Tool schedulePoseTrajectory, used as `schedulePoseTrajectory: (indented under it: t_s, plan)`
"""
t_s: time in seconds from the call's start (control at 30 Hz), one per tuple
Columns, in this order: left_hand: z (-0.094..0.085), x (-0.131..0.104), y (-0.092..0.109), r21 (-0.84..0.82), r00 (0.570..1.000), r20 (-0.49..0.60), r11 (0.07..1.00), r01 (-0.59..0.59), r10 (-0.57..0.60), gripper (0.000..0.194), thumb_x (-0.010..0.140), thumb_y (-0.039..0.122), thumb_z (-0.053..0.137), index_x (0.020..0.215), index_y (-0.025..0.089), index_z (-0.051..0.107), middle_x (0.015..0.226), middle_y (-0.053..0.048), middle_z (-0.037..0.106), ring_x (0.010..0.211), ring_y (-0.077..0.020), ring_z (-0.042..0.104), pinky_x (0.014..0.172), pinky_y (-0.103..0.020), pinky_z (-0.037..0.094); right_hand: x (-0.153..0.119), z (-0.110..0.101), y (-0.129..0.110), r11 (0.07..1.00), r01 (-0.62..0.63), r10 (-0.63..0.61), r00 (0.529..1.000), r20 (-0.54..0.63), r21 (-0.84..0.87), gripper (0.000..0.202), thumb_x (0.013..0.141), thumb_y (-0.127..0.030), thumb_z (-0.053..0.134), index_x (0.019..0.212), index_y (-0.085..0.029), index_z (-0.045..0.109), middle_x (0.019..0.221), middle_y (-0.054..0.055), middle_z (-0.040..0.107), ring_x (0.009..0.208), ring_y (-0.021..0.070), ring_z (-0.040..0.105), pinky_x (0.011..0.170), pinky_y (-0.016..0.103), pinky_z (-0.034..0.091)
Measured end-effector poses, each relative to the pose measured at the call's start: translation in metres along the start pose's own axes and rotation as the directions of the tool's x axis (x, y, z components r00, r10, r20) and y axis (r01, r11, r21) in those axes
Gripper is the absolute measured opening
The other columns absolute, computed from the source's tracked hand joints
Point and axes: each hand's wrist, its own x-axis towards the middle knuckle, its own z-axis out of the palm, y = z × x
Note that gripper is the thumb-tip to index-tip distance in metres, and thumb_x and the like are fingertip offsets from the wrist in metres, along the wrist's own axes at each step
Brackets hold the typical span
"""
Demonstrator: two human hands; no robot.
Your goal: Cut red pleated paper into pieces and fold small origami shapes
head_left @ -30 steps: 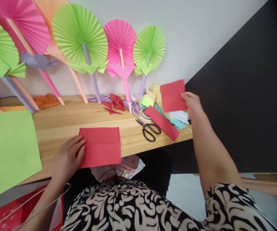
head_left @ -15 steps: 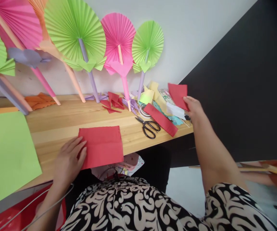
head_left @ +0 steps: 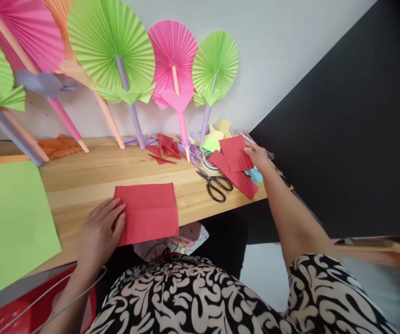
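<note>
My left hand (head_left: 103, 227) lies with its fingers stretched over the left edge of a folded sheet of red paper (head_left: 149, 211), which rests at the table's front edge. Over the pile at the right, my right hand (head_left: 260, 157) pinches a smaller red paper piece (head_left: 235, 152) by its right side. That piece partly covers a long red paper strip (head_left: 245, 184). Left of the strip lie black-handled scissors (head_left: 214, 183), their blades pointing back and left. A roll of clear tape (head_left: 209, 160) sits just behind them.
Pleated paper fans, among them a green one (head_left: 215, 62) and a pink one (head_left: 172, 51), lean on the wall. Red scraps (head_left: 165, 147) and purple paper shreds (head_left: 192, 153) lie at their feet. A large green sheet (head_left: 10, 222) covers the left side. A black panel (head_left: 346, 125) rises at the right.
My right hand has moved left with the small red paper piece, bringing it from beyond the strip to over it. My left hand stays where it was on the folded sheet.
</note>
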Motion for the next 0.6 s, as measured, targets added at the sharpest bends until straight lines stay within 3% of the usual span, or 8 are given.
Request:
schedulePoseTrajectory:
  t_s: [0.17,0.3,0.47,0.6]
  plan:
    - [-0.002,0.002,0.002,-0.015,1.0,-0.012,1.0,-0.018,0.018,0.031,0.099,0.029,0.05,0.109,0.01,0.072,0.123,-0.019,0.071,0.121,-0.0344,0.063,0.106,-0.054,0.051,-0.024,-0.017,-0.017,0.989,0.061,-0.069,0.996,-0.055,-0.134,0.038,0.086,-0.029,0.058,0.117,-0.014,0.073,0.113,0.017,0.074,0.109,0.0326,0.065,0.104,0.051,0.044]
    - [-0.002,0.001,0.001,-0.015,1.0,0.006,1.0,-0.001,0.001,0.03,0.099,0.031,0.05,0.109,0.012,0.071,0.125,-0.018,0.07,0.122,-0.0341,0.063,0.106,-0.055,0.05,-0.071,-0.03,-0.019,0.97,0.144,-0.168,0.979,-0.112,-0.197,0.04,0.091,-0.033,0.051,0.122,-0.016,0.071,0.117,0.015,0.074,0.107,0.0291,0.066,0.1,0.045,0.048]
    - [-0.001,-0.001,0.0,-0.032,1.0,0.015,0.999,0.015,-0.014,0.027,0.098,0.03,0.053,0.113,0.016,0.07,0.128,-0.017,0.069,0.125,-0.0343,0.061,0.108,-0.055,0.049,-0.129,-0.038,0.006,0.969,-0.031,-0.001,0.992,-0.127,-0.247,0.037,0.09,-0.034,0.05,0.113,-0.015,0.072,0.108,0.016,0.075,0.096,0.0292,0.068,0.09,0.045,0.052]
    - [-0.001,-0.002,-0.002,-0.05,1.0,0.028,0.999,0.015,-0.014,0.027,0.097,0.029,0.054,0.114,0.017,0.07,0.13,-0.018,0.067,0.126,-0.0354,0.06,0.108,-0.057,0.048,-0.155,-0.04,0.023,0.955,-0.104,0.082,0.993,-0.088,-0.278,0.033,0.089,-0.037,0.053,0.105,-0.016,0.072,0.102,0.015,0.075,0.091,0.0287,0.068,0.087,0.045,0.053]
